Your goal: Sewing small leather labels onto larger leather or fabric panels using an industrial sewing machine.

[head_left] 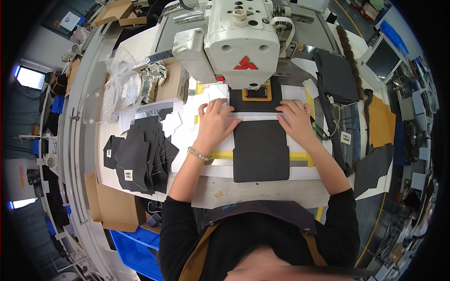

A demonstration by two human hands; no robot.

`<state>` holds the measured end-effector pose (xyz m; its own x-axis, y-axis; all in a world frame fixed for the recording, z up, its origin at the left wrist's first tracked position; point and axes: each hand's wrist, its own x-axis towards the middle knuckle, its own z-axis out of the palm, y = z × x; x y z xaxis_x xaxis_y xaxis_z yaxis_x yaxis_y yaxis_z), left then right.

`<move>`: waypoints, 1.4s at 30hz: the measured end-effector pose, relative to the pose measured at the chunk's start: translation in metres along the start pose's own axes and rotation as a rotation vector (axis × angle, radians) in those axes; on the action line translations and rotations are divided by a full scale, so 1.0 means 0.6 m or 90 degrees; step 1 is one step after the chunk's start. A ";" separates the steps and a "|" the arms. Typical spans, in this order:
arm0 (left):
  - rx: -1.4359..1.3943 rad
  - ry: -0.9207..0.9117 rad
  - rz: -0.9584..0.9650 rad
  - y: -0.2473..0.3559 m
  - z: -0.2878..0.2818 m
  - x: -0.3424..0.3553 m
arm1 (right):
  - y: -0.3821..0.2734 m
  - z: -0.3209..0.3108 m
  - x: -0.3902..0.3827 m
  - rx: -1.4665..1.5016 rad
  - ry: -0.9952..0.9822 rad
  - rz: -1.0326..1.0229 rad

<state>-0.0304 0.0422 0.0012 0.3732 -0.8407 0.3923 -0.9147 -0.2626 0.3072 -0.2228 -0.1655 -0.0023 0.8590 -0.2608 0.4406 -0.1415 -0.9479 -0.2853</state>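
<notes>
A white-and-grey sewing machine (213, 47) stands over a white board with yellow tape (185, 159). Under its head lies a black piece (253, 107) topped by a gold-edged rectangular frame (268, 93). My left hand (215, 122) rests with fingers apart at that piece's left side, on the white board. My right hand (295, 122) touches the board at the piece's right edge, fingers likewise spread. Between my forearms lies a second black panel (260, 150). A stack of black cut pieces (136, 154) is left of my left arm.
A carton of small items (171, 79) and crumpled plastic (119, 84) sit back left. At right are dark folded fabric (335, 77), cords (333, 107), orange sheets (380, 122) and a monitor (382, 61). Below the table's left side are cardboard (112, 201) and a blue bin (133, 253).
</notes>
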 end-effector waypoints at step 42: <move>0.182 -0.051 0.070 0.014 0.005 -0.021 | 0.010 -0.003 -0.025 -0.121 -0.002 -0.066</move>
<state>-0.0429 0.0493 -0.0036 0.2665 -0.9033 0.3362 -0.9597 -0.2809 0.0059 -0.2375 -0.1673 -0.0093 0.8755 -0.1599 0.4561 -0.1426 -0.9871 -0.0723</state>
